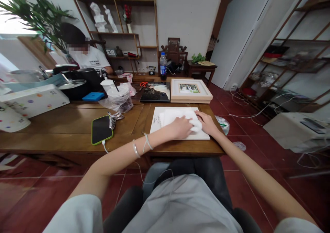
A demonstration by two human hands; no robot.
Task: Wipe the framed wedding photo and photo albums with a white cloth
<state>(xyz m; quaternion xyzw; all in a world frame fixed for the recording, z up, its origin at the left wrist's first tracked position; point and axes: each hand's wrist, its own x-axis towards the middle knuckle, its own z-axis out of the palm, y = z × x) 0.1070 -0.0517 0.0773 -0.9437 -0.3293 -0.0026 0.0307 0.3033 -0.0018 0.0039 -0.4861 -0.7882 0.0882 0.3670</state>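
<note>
A flat white board (154, 125) with small dark print along its left side lies at the front of the wooden table. On top of it rests a soft white cloth or wad of tissue (167, 117), bunched up towards the right; its exact kind is hard to tell. My left hand (182, 128) is closed on this white cloth, knuckles up, pressing it against the board. At the board's right edge, my right hand (207, 123) grips the side with bent fingers, close beside the cloth's bunched end.
Behind the board lie a light wooden picture frame (175, 92) and a dark glossy panel (154, 92). A cola bottle (163, 66) stands farther back. Leftward are a charging phone (101, 129), a bagged cup (118, 97) and a white box (36, 100). A person (90, 59) sits across the table.
</note>
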